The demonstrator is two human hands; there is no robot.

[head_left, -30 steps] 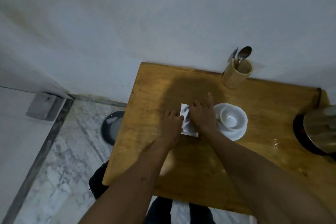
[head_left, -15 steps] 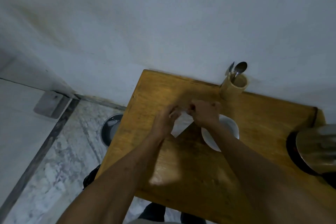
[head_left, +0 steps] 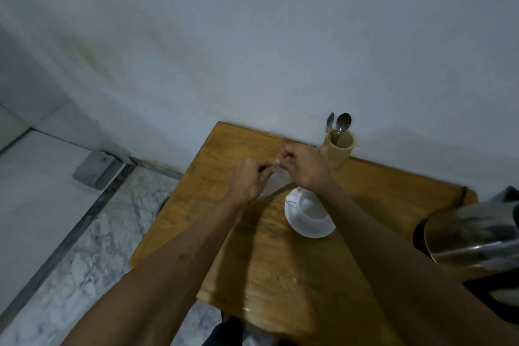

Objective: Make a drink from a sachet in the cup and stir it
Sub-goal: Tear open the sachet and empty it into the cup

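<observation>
1. A round white cup (head_left: 309, 206) sits in its glossy saucer (head_left: 311, 226) on a grainy wooden table (head_left: 280, 275).
2. Just beyond the cup, the left hand (head_left: 248, 180) and right hand (head_left: 304, 167) pinch a blurred, pale sachet (head_left: 276, 181).
3. Farther beyond the cup, a tan cylindrical holder (head_left: 338, 150) holds metal spoons (head_left: 343, 122).

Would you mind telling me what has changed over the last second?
Both hands, left hand and right hand, lifted the sachet off the table and now pinch its top edge above the surface. The cup, saucer and spoon holder stayed put.
</observation>
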